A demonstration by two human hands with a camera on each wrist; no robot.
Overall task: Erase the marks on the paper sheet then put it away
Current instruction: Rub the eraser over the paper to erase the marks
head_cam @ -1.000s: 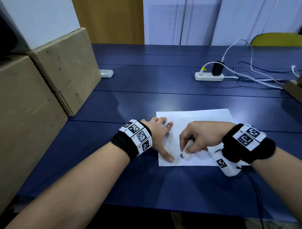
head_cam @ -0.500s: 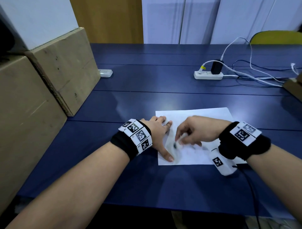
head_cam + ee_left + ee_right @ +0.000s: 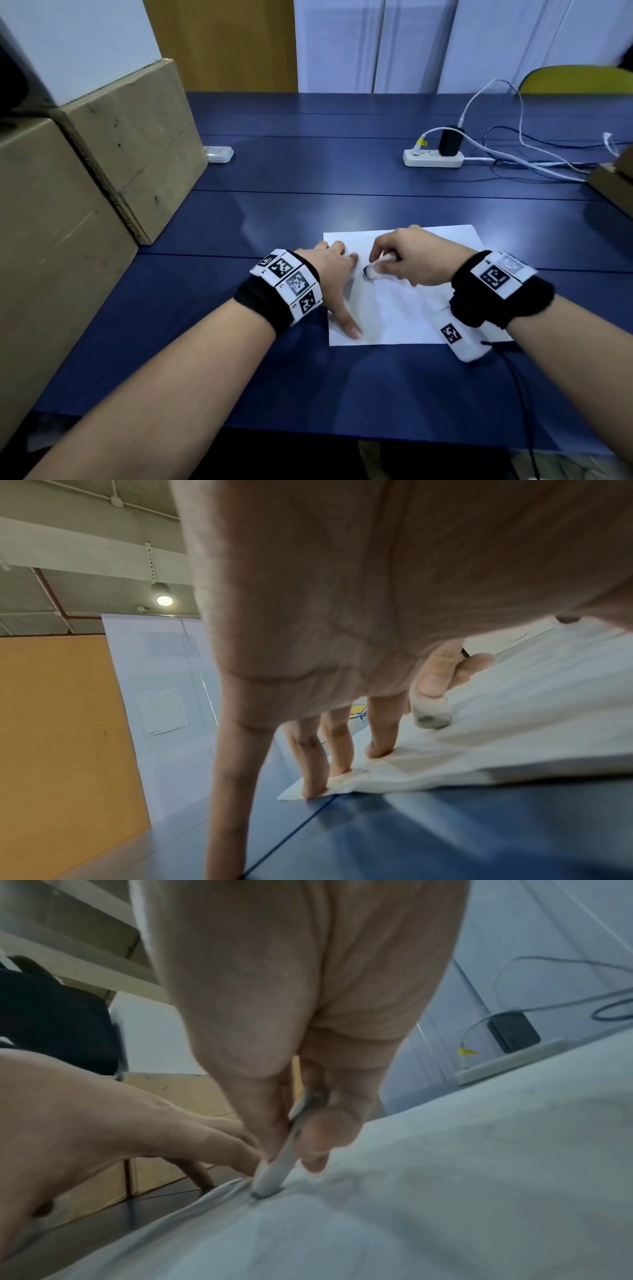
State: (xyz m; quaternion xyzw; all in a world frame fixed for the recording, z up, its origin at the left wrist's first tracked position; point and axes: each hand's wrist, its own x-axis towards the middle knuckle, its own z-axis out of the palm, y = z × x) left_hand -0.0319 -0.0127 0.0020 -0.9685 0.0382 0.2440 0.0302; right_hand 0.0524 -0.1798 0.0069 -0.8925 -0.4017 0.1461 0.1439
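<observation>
A white paper sheet (image 3: 404, 315) lies on the blue table (image 3: 308, 212) in front of me. My left hand (image 3: 334, 274) lies flat with straight, spread fingers (image 3: 380, 748) pressing the sheet's left edge (image 3: 514, 737). My right hand (image 3: 407, 260) pinches a white eraser (image 3: 373, 269) with a dirty grey tip and presses that tip on the sheet (image 3: 445, 1191) close to the left index finger. In the right wrist view the eraser (image 3: 277, 1172) stands between thumb and fingers, and the paper bunches a little at its tip. The left wrist view shows the eraser (image 3: 430, 712) just past my fingers.
Two large cardboard boxes (image 3: 130, 144) stand along the table's left side. A white power strip (image 3: 433, 158) with a black charger and loose cables lies at the back right. A small white device (image 3: 219, 153) sits at the back left. Another box corner (image 3: 613, 185) shows at the right edge.
My right hand has carried the eraser up the sheet, away from its near edge and toward the left index finger. The left hand has stayed pressed on the paper's left edge.
</observation>
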